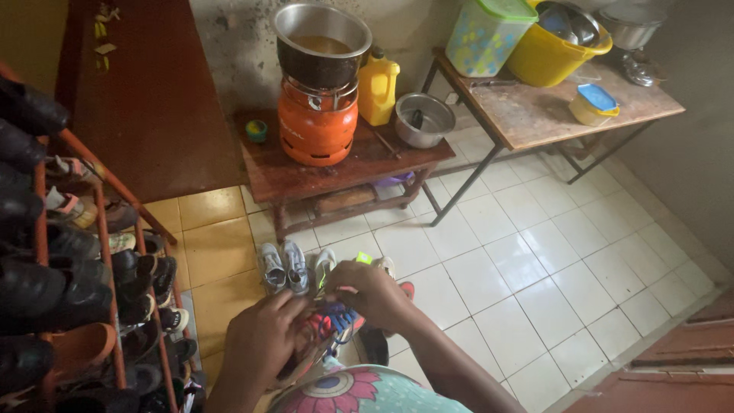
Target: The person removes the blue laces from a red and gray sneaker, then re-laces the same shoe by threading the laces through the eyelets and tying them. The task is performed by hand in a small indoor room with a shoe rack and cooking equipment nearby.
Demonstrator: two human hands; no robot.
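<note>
Both hands, left hand point(260, 336) and right hand point(375, 294), grip a multicoloured fabric sneaker point(329, 325), seemingly mid-lacing, with grey sneakers point(284, 268) at twelve o'clock

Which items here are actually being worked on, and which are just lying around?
In hand:
- colourful sneaker, held by left hand and right hand

Lying about:
- grey shoes on the floor
- shoe rack
- orange gas cylinder with pot
- yellow jerrycan
- yellow basin
</note>
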